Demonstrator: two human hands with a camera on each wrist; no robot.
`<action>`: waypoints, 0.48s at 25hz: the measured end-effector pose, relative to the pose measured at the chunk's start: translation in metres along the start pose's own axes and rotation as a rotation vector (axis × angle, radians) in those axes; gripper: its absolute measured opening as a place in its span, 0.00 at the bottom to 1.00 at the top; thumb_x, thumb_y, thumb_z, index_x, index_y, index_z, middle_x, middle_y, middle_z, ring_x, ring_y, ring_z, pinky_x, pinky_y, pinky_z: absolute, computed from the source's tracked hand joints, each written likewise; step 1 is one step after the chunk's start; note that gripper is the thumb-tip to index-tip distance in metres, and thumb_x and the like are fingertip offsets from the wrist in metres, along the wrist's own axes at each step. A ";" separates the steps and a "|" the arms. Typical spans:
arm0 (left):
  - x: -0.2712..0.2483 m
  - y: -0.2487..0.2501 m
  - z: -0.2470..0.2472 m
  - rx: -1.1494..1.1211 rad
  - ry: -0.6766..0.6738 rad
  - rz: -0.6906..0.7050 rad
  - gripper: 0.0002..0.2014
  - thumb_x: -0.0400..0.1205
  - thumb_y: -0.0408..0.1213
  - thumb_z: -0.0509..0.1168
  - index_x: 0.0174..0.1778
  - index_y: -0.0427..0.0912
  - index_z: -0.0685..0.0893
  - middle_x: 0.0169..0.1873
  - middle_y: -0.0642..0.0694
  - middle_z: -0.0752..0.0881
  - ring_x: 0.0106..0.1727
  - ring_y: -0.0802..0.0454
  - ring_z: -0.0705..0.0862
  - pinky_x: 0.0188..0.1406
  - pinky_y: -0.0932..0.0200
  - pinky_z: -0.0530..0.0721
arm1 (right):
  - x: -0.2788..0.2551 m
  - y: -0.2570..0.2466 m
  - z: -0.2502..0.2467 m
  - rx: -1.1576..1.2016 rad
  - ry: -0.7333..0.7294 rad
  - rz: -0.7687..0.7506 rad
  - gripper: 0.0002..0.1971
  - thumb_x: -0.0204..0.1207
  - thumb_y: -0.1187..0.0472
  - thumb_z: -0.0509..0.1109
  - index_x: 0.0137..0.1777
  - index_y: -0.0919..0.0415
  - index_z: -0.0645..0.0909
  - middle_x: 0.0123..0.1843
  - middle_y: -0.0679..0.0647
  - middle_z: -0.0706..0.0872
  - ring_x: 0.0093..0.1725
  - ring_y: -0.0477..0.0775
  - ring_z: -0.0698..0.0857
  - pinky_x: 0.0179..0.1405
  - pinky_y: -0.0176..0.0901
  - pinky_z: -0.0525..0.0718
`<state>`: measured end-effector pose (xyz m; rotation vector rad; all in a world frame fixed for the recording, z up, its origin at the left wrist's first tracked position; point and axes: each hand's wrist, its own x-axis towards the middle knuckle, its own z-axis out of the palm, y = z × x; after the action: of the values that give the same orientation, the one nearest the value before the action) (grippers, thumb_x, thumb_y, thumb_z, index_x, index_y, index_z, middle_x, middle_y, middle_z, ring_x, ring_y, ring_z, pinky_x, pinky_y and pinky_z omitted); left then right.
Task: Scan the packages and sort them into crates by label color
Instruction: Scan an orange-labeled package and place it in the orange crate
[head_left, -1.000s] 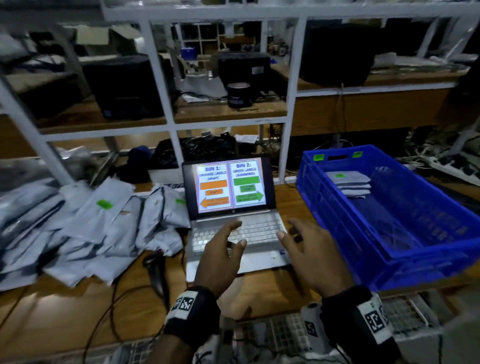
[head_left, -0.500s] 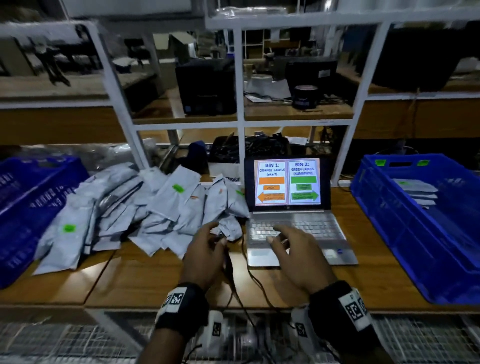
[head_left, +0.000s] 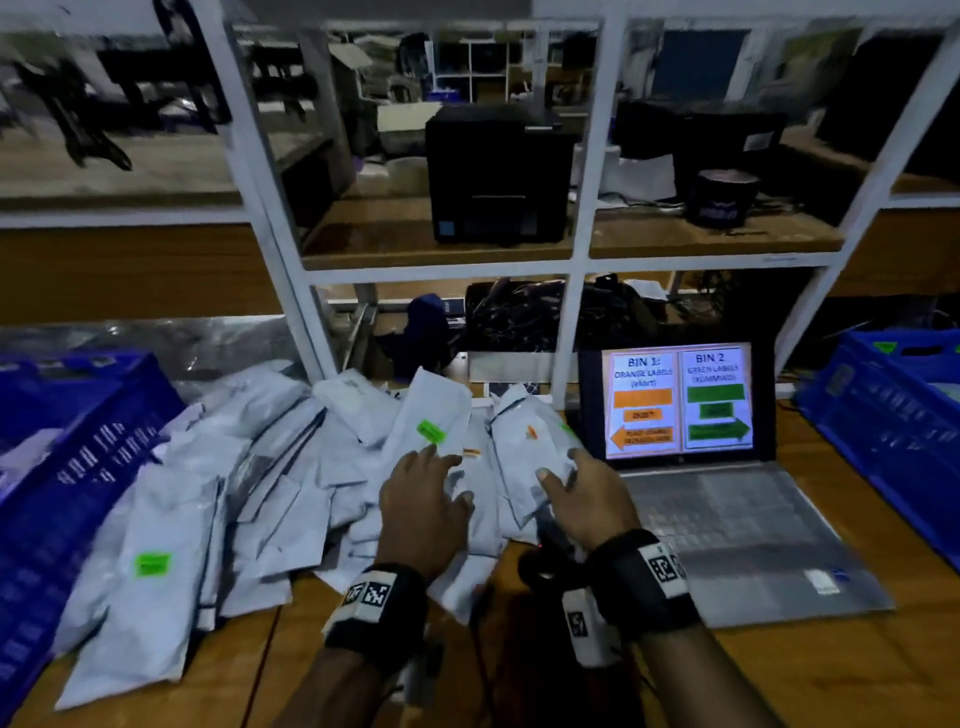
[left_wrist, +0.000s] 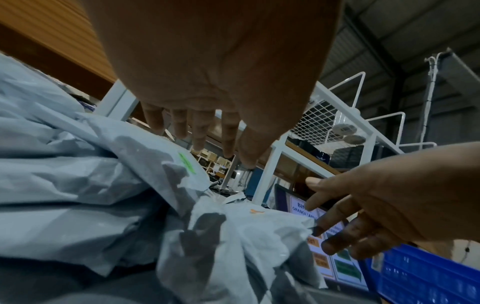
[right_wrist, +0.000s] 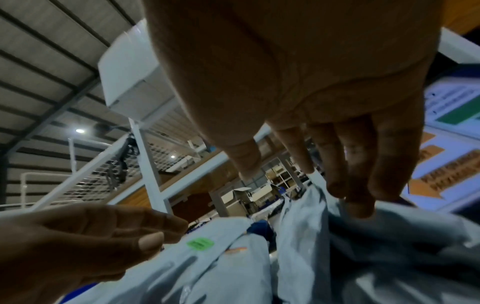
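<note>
Both hands hover with fingers spread and grasping nothing over the packages (head_left: 291, 467) heaped left of the laptop (head_left: 727, 499): left hand (head_left: 421, 514) near a green-labelled one, right hand (head_left: 587, 499) touching an orange-marked one, likely choosing what to scan.

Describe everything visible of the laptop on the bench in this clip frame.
The laptop is open on the wooden bench, right of the package pile, with a blue crate further right. It has a silver-looking base with keyboard and trackpad and a dark-framed, lit screen. The screen shows two panels: BIN 1, orange labels, with an orange arrow pointing left, and BIN 2, green labels, with a green arrow pointing right. The right hand hovers by its left edge; contact is unclear.
</note>
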<state>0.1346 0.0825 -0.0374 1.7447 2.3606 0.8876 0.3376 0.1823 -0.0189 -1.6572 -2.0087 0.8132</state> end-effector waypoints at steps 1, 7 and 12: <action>0.008 -0.009 0.001 0.046 -0.053 0.007 0.22 0.76 0.52 0.67 0.65 0.50 0.87 0.65 0.44 0.86 0.67 0.36 0.84 0.60 0.38 0.86 | 0.009 -0.004 0.012 -0.008 0.024 0.053 0.29 0.79 0.38 0.72 0.71 0.59 0.79 0.64 0.63 0.88 0.64 0.66 0.86 0.60 0.53 0.84; 0.035 -0.046 0.005 -0.029 -0.106 0.020 0.20 0.81 0.50 0.71 0.68 0.51 0.87 0.67 0.51 0.87 0.65 0.43 0.85 0.58 0.48 0.80 | 0.032 -0.021 0.034 0.041 0.111 0.133 0.15 0.70 0.49 0.83 0.50 0.56 0.86 0.49 0.56 0.92 0.53 0.62 0.89 0.48 0.44 0.81; 0.043 -0.044 -0.007 -0.311 -0.038 0.010 0.20 0.86 0.43 0.72 0.74 0.49 0.82 0.68 0.54 0.87 0.66 0.52 0.84 0.65 0.60 0.78 | 0.018 -0.038 0.014 0.281 0.202 0.078 0.04 0.76 0.56 0.79 0.45 0.53 0.87 0.42 0.47 0.90 0.42 0.50 0.87 0.37 0.39 0.76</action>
<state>0.0791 0.1096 -0.0416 1.6346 2.0568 1.1402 0.2974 0.1924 -0.0050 -1.5924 -1.6220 0.8717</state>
